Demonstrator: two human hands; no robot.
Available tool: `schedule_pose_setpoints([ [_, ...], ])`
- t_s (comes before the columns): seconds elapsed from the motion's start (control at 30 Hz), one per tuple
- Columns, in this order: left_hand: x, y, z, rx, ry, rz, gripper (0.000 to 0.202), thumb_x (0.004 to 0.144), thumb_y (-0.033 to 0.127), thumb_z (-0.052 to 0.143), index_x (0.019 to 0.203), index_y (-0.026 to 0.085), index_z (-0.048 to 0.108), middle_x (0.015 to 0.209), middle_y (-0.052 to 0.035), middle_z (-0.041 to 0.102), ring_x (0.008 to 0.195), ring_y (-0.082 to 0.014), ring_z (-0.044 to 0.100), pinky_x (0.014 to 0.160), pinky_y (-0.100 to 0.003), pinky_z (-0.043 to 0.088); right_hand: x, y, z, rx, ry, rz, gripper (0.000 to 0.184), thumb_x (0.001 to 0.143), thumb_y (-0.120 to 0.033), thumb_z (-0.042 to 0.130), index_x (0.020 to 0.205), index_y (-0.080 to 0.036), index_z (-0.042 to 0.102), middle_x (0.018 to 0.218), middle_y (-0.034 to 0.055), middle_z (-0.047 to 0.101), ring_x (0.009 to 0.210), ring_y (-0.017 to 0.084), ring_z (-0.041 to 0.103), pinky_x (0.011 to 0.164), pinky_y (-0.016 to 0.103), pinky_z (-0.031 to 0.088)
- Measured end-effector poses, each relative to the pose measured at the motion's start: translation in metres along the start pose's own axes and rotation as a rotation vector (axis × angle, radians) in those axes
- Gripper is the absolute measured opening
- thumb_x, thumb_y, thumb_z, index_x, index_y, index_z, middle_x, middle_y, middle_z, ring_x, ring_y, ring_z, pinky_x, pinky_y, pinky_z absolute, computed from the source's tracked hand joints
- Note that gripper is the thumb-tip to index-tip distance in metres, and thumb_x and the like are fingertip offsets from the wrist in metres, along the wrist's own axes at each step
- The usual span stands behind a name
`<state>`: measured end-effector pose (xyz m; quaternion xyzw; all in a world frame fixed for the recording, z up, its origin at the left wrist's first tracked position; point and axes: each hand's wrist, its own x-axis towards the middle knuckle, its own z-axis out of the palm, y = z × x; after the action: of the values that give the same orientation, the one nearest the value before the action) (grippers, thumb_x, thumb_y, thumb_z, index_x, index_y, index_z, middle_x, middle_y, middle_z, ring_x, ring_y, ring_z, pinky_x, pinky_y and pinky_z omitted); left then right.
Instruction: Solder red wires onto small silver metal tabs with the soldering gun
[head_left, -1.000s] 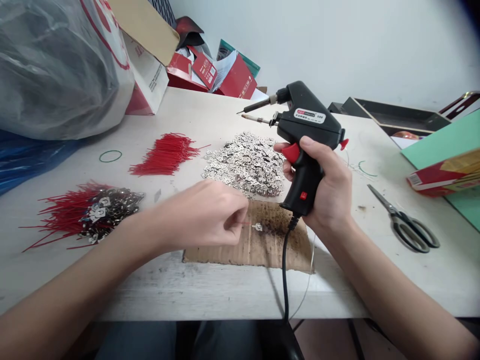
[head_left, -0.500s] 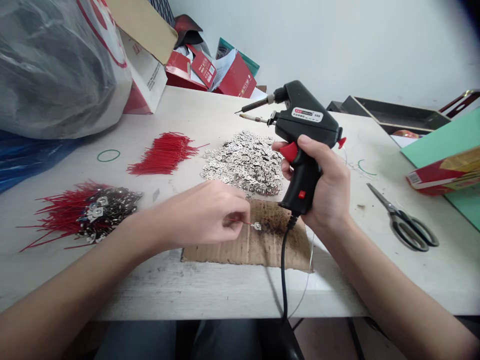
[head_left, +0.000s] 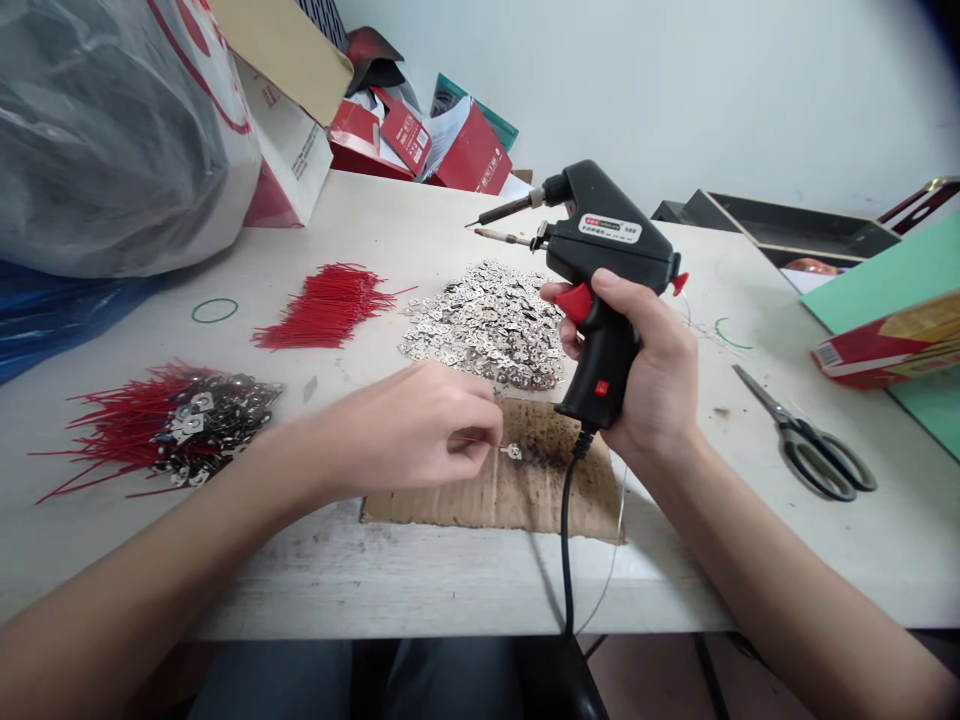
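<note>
My left hand (head_left: 409, 428) is pinched on a thin red wire (head_left: 486, 444), whose tip lies at a small metal tab (head_left: 514, 451) on a scorched piece of cardboard (head_left: 517, 480). My right hand (head_left: 651, 372) grips a black soldering gun (head_left: 600, 262) upright above the table, index finger on its red trigger, tip pointing left and away from the tab. Its black cord (head_left: 567, 540) hangs over the table's front edge.
A heap of silver metal tabs (head_left: 487, 325) lies behind the cardboard, loose red wires (head_left: 330, 305) to its left, and a pile of wires with tabs attached (head_left: 169, 420) at the near left. Scissors (head_left: 806, 445) lie at right. Boxes (head_left: 450, 140) and a plastic bag (head_left: 112, 130) crowd the back.
My left hand has opened its pinch slightly and edged the wire toward the tab. The soldering gun has drifted a little to the left.
</note>
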<state>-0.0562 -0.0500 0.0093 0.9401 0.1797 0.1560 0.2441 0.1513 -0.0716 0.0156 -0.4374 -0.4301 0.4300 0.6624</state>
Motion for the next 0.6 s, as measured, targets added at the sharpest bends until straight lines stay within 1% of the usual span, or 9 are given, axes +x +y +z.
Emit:
schedule_pose_setpoints([
  [0.37, -0.0004, 0.0000, 0.0014, -0.015, -0.005, 0.006, 0.020, 0.085, 0.002, 0.061, 0.083, 0.015, 0.076, 0.075, 0.0015, 0.063, 0.067, -0.0093, 0.053, 0.063, -0.027, 0.040, 0.0018, 0.0008, -0.0005, 0.041, 0.000, 0.015, 0.022, 0.093, -0.034, 0.075, 0.102, -0.015, 0.070, 0.098, 0.0066, 0.078, 0.065, 0.012, 0.058, 0.056, 0.024, 0.048],
  [0.6, -0.0017, 0.0002, -0.0005, -0.031, -0.023, -0.021, 0.019, 0.084, 0.002, 0.063, 0.084, 0.016, 0.077, 0.076, 0.0024, 0.065, 0.067, -0.0084, 0.055, 0.064, -0.027, 0.041, 0.0016, 0.0010, -0.0001, -0.013, 0.002, 0.022, 0.025, 0.093, -0.037, 0.073, 0.106, -0.017, 0.070, 0.102, 0.0065, 0.078, 0.066, 0.013, 0.059, 0.057, 0.025, 0.049],
])
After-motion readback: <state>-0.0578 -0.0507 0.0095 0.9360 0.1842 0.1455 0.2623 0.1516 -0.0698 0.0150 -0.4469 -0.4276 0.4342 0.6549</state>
